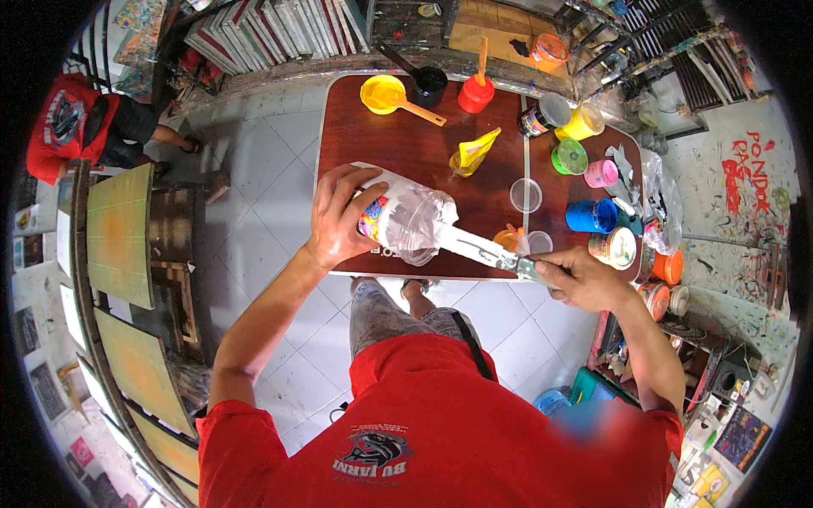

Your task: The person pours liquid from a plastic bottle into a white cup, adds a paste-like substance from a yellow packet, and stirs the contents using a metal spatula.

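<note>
1. A white-smeared tub (415, 222) is being held tilted over the near left part of the worktop (381, 140), mouth facing right.
2. The left hand (340, 216) is holding it, fingers clamped around its left end.
3. The right hand (586, 279) is holding a spatula (483, 248), fingers clamped on the handle; the blade is reaching the tub's mouth.
4. Beyond, a yellow pouch (476, 153) is lying.

Two hands (332, 218) (586, 279), one scraper (484, 251)
</note>
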Available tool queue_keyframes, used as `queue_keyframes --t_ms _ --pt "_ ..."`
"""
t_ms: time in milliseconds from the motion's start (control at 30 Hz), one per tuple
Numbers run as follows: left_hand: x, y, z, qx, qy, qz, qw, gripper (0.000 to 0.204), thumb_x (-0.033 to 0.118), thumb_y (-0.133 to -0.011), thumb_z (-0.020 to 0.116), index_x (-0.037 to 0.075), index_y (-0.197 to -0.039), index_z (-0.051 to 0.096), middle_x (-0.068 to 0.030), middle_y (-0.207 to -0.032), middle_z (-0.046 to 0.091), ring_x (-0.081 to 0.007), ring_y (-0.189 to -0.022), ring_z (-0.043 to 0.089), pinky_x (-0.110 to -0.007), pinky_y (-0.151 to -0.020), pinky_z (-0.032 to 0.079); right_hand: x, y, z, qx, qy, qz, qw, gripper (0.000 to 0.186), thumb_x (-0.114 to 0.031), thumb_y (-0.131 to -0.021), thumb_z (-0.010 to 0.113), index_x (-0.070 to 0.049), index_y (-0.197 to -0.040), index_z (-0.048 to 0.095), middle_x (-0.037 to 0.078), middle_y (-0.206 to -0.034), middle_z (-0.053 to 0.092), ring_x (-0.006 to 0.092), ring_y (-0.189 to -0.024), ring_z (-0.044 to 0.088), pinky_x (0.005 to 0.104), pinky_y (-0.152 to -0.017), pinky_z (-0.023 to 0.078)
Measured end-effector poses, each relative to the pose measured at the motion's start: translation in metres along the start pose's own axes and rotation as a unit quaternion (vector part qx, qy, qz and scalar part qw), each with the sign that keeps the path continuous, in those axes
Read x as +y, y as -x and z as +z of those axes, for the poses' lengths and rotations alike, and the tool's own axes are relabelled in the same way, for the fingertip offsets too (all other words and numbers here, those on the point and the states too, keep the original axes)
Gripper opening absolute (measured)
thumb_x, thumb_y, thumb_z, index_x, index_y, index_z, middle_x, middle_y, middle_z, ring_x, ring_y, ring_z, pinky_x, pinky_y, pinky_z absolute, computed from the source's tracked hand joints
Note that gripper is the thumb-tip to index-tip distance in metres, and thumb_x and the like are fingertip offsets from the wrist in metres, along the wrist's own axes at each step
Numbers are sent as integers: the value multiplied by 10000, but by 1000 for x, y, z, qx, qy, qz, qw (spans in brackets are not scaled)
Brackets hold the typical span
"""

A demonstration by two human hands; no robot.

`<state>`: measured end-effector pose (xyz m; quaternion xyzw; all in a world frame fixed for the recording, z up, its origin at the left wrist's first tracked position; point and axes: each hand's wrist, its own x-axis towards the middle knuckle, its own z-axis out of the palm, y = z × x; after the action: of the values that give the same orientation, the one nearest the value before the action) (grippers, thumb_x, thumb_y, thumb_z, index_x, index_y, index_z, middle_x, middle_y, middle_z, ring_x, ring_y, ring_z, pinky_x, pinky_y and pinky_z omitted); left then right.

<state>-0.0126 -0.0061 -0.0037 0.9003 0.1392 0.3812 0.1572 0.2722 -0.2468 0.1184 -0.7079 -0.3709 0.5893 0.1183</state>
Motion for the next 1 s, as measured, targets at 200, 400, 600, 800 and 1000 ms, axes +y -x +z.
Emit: queue_keyframes --t_ms 200,400,600,800,1000 --pt "-3 -4 -1 33 -6 32 999 683 235 -534 854 99 -1166 635 -112 -1222 617 -360 -1094 557 -470 -908 485 21 -19 29 -83 -184 20 979 335 -378 -1051 486 -63 -1060 597 -39 -616 432 48 -483 398 237 -416 306" --pt "-3 -2 -8 41 -58 8 997 639 305 -586 848 77 -1148 647 -122 -1211 624 -362 -1078 557 -457 -901 479 24 -42 63 -130 -329 -21 935 335 -389 -1061 449 -81 -1007 568 -47 -595 384 40 -456 317 231 -400 235" --pt "-6 -3 -16 80 -79 -2 994 645 343 -600 863 55 -1133 644 -152 -1197 624 -362 -1080 547 -451 -893 464 4 -51 96 -127 -396 -85 906 350 -384 -1066 434 -59 -1041 563 -48 -589 359 38 -450 285 229 -402 216" --pt "-8 -6 -14 115 -68 -34 991 701 341 -554 891 39 -1127 623 -166 -1237 594 -356 -1109 527 -462 -910 429 -6 -55 120 -62 -413 -145 897 263 -237 -1052 509 -21 -1147 624 -50 -655 461 21 -512 342 211 -452 278" --pt "-1 -1 -4 133 -59 -56 988 722 308 -551 898 28 -1148 607 -184 -1237 589 -369 -1119 526 -477 -938 424 8 -56 133 -46 -434 -167 884 263 -199 -1042 516 -1 -1182 617 -14 -757 562 9 -554 390 185 -485 329"
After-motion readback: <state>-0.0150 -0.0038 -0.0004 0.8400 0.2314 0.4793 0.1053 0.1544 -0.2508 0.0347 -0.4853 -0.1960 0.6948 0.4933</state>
